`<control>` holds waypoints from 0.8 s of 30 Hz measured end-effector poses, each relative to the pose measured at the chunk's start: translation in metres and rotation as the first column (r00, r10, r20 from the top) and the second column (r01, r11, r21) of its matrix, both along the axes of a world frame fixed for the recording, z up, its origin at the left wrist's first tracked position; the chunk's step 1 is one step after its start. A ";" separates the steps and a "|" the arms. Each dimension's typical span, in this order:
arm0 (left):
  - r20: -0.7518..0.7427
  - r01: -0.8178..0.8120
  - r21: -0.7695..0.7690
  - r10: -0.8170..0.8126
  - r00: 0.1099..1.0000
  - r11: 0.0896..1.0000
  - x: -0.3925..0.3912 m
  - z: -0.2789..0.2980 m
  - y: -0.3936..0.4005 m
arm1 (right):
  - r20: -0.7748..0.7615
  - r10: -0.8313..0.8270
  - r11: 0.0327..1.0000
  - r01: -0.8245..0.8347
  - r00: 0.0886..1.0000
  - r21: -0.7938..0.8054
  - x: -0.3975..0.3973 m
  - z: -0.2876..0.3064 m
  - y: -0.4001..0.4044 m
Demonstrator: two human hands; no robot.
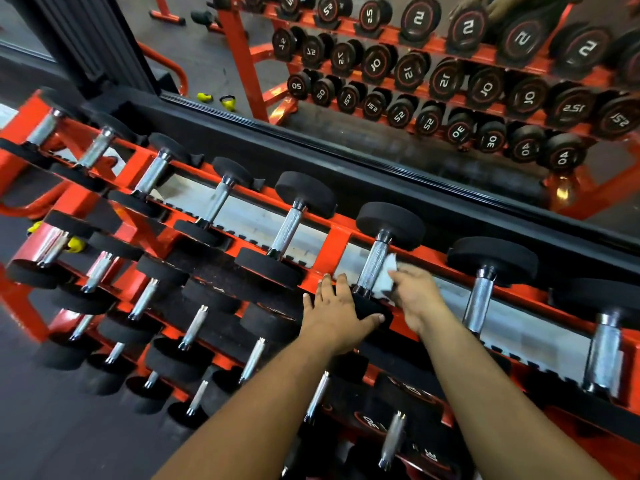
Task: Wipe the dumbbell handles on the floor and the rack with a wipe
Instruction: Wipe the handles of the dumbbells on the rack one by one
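An orange rack point(332, 244) holds rows of black dumbbells with knurled steel handles on several tiers. My right hand point(415, 296) holds a white wipe point(388, 275) pressed against the right side of one top-tier dumbbell handle point(372, 263). My left hand point(334, 311) lies flat, fingers spread, on the near black head point(372, 308) of that same dumbbell. More handles run along the top tier to the left point(287, 230) and right point(479, 304).
A wall mirror point(381, 81) behind the rack reflects the dumbbells and their weight numbers. Lower tiers of dumbbells point(194, 327) sit toward me. Yellow kettlebells point(227, 102) show in the mirror. Dark rubber floor point(52, 427) lies at the lower left.
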State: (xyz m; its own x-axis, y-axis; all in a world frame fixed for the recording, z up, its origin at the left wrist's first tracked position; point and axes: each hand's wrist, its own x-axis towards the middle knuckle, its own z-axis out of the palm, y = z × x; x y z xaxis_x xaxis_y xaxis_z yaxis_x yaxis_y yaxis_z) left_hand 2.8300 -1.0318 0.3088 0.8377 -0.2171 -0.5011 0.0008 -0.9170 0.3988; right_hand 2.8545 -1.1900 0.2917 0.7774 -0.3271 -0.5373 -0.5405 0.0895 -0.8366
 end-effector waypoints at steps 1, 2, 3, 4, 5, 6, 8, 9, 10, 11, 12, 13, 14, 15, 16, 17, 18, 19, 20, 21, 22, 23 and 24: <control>0.002 0.001 -0.001 -0.001 1.000 1.000 0.000 0.000 -0.001 | 0.072 0.012 0.987 0.000 0.997 -0.160 0.005 0.002 0.002; 0.003 -0.002 -0.002 0.002 1.000 1.000 0.000 0.001 -0.001 | 0.134 0.109 0.925 -0.051 0.985 -0.377 0.009 0.009 0.005; 0.002 -0.007 -0.005 0.007 1.000 1.000 0.000 0.002 -0.001 | 0.137 0.252 0.785 -0.119 0.958 -0.608 0.010 0.011 0.007; 0.003 -0.009 -0.008 0.009 1.000 1.000 0.000 0.002 -0.001 | 0.074 0.401 0.573 -0.186 0.913 -0.798 0.010 0.011 0.008; 0.001 -0.011 -0.011 0.011 1.000 1.000 0.001 0.002 -0.001 | -0.035 0.538 0.349 -0.260 0.843 -0.901 0.009 0.010 0.008; 0.000 -0.009 -0.012 0.009 1.000 1.000 0.002 0.001 0.000 | -0.177 0.642 0.154 -0.352 0.746 -0.923 0.007 0.006 0.007; 0.005 -0.006 -0.013 0.006 1.000 1.000 0.002 -0.002 0.000 | -0.405 0.756 -0.177 -0.435 0.514 -0.883 0.003 0.003 -0.003; 0.006 -0.004 -0.015 0.004 1.000 1.000 0.001 -0.003 0.000 | -0.482 0.771 -0.323 -0.398 0.415 -0.859 0.007 0.006 -0.012; 0.005 0.000 -0.015 0.000 1.000 1.000 0.001 -0.003 0.000 | -0.530 0.769 -0.432 -0.322 0.356 -0.843 0.012 0.010 -0.022; 0.008 0.003 -0.012 -0.003 1.000 1.000 0.001 -0.002 -0.001 | -0.562 0.751 -0.508 -0.240 0.347 -0.827 0.018 0.012 -0.030; 0.012 0.001 -0.008 -0.001 1.000 1.000 0.002 -0.002 -0.001 | -0.593 0.713 -0.578 -0.165 0.374 -0.799 0.025 0.013 -0.036; 0.009 0.000 -0.007 0.000 1.000 1.000 0.001 -0.001 -0.001 | -0.637 0.653 -0.648 -0.134 0.410 -0.750 0.028 0.015 -0.034; 0.007 0.003 -0.007 -0.003 1.000 1.000 0.001 0.000 -0.001 | -0.682 0.585 -0.713 -0.124 0.439 -0.690 0.030 0.016 -0.030; 0.008 0.002 -0.006 -0.002 1.000 1.000 0.001 0.000 -0.001 | -0.708 0.550 -0.741 -0.132 0.443 -0.659 0.031 0.013 -0.022; 0.014 -0.001 -0.005 0.001 1.000 1.000 0.001 -0.001 -0.001 | -0.706 0.559 -0.734 -0.136 0.435 -0.666 0.031 0.011 -0.014; 0.017 -0.003 -0.005 0.003 1.000 1.000 0.001 -0.002 -0.001 | -0.696 0.593 -0.705 -0.156 0.405 -0.692 0.030 0.011 -0.007; 0.019 -0.001 -0.004 0.001 1.000 1.000 0.001 -0.003 -0.001 | -0.682 0.642 -0.668 -0.181 0.350 -0.722 0.029 0.009 -0.005; 0.023 0.002 -0.002 -0.002 1.000 1.000 0.001 -0.004 0.000 | -0.654 0.706 -0.620 -0.210 0.272 -0.756 0.026 0.011 -0.006; 0.024 0.004 -0.003 -0.004 1.000 1.000 0.002 -0.005 0.000 | -0.624 0.762 -0.576 -0.256 0.177 -0.776 0.023 0.013 -0.011; 0.024 0.005 -0.004 -0.005 1.000 1.000 0.002 -0.006 0.000 | -0.590 0.802 -0.543 -0.301 0.090 -0.784 0.020 0.016 -0.020; 0.027 0.005 -0.004 -0.004 1.000 1.000 0.002 -0.006 0.001 | -0.564 0.825 -0.525 -0.322 0.033 -0.788 0.017 0.018 -0.029; 0.029 0.005 -0.006 -0.005 1.000 1.000 0.002 -0.006 0.001 | -0.550 0.835 -0.517 -0.313 0.020 -0.797 0.018 0.018 -0.039; 0.027 0.008 -0.009 -0.008 1.000 1.000 0.002 -0.005 0.001 | -0.557 0.829 -0.520 -0.290 0.055 -0.803 0.019 0.016 -0.046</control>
State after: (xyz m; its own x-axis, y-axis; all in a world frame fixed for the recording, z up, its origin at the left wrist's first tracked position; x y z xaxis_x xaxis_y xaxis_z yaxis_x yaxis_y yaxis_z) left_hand 2.8318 -1.0313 0.3037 0.8490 -0.2278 -0.4768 -0.0168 -0.9135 0.4066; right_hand 2.8739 -1.2364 0.3073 0.6511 0.7039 -0.2838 0.7434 -0.6668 0.0519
